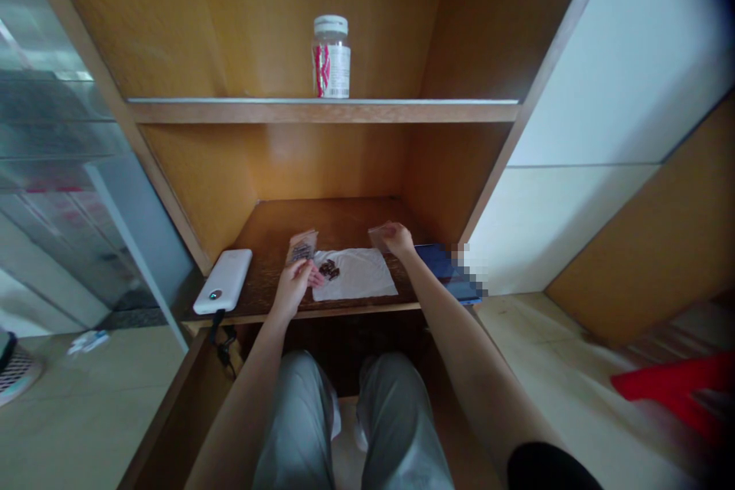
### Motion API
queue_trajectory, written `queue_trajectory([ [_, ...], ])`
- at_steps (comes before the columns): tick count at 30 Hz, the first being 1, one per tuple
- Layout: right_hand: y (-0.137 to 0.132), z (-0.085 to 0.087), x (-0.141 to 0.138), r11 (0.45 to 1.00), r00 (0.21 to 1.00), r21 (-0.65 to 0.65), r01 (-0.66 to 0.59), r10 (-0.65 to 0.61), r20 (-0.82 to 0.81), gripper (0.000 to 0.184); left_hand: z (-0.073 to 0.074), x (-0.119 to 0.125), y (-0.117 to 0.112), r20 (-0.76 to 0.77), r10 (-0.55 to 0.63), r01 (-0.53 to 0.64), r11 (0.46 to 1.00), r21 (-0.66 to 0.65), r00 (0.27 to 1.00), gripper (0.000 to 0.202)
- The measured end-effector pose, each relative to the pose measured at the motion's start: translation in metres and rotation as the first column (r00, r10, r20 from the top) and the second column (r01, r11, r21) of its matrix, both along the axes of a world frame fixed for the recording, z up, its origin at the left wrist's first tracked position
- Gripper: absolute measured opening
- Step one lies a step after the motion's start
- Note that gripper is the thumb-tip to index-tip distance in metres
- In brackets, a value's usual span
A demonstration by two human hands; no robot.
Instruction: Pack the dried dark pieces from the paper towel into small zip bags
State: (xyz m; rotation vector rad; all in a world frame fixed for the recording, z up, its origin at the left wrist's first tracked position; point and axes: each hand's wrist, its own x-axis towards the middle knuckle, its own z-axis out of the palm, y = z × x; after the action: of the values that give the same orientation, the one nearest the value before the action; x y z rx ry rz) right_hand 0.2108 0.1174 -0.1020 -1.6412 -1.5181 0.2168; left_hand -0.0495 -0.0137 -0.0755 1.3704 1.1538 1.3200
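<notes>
Seated before a wooden cabinet, knees under the lower wooden shelf (pixel 269 230). My left hand (pixel 292 287) is closed on the lower end of a small clear plastic packet with dark print (pixel 302 247), near the shelf's front edge. The packet stands upright, mouth up as far as I can judge, just left of the white square sheet (pixel 361 276). My right hand (pixel 397 239) pinches a second clear plastic packet (pixel 380 233) by one end, beyond the sheet's back right corner.

A cluster of small dark pieces (pixel 329 269) lies on the sheet's left side, close by my left fingers. The pale sheet probably keeps them together and easy to see against the dark wood.

A white rectangular power bank (pixel 223 281) sits at the front left corner, its black cable (pixel 221 337) dropping over the edge. A blue flat object (pixel 437 260) lies at the right edge — partly blurred out, can't identify it. A clear jar with white lid and red-and-white label (pixel 331 57) stands alone on the upper shelf (pixel 230 109).

What the dark pieces are, and whether either packet holds anything — too small to tell.
</notes>
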Motion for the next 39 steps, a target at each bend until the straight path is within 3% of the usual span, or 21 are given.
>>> queue_trajectory([
  [4,-0.010,0.002,-0.003,0.994,0.983,-0.087,0.070,-0.054,0.178,0.028,-0.001,0.000,0.001,0.005,0.006,-0.006,1.000,0.000,1.000,0.029],
  [7,-0.020,0.007,-0.011,0.992,0.972,-0.087,0.092,-0.070,0.224,0.036,-0.001,0.000,0.002,0.005,0.011,-0.011,1.000,-0.006,1.000,0.029],
  [13,-0.032,0.014,-0.027,0.987,0.954,-0.158,0.015,0.033,0.299,0.061,0.002,0.002,-0.001,0.024,0.014,-0.013,1.000,-0.018,1.000,0.029],
  [22,-0.032,0.016,-0.028,0.977,0.958,-0.214,0.009,0.052,0.282,0.055,0.004,0.002,-0.001,0.012,0.025,-0.025,0.999,-0.027,1.000,0.030],
  [27,-0.034,0.013,-0.028,0.990,0.972,-0.143,0.007,0.027,0.235,0.050,0.004,0.002,-0.002,0.012,0.017,-0.017,1.000,-0.018,1.000,0.030],
  [31,-0.037,0.017,-0.032,1.000,0.989,0.020,-0.018,0.015,0.147,0.042,0.003,0.002,-0.002,0.006,0.020,-0.020,1.000,-0.016,1.000,0.029],
  [34,-0.040,0.022,-0.043,0.981,0.995,0.167,-0.093,0.096,-0.009,0.034,0.002,0.001,-0.001,0.017,0.014,-0.014,1.000,-0.011,1.000,0.029],
  [36,-0.044,0.024,-0.053,0.965,0.972,0.222,-0.140,0.177,-0.155,0.029,0.001,0.001,-0.001,0.019,0.013,-0.013,1.000,-0.008,1.000,0.029],
  [39,-0.051,0.021,-0.071,0.962,0.883,0.192,-0.192,0.255,-0.395,0.025,0.000,0.001,-0.001,0.002,0.029,-0.029,1.000,-0.001,1.000,0.029],
])
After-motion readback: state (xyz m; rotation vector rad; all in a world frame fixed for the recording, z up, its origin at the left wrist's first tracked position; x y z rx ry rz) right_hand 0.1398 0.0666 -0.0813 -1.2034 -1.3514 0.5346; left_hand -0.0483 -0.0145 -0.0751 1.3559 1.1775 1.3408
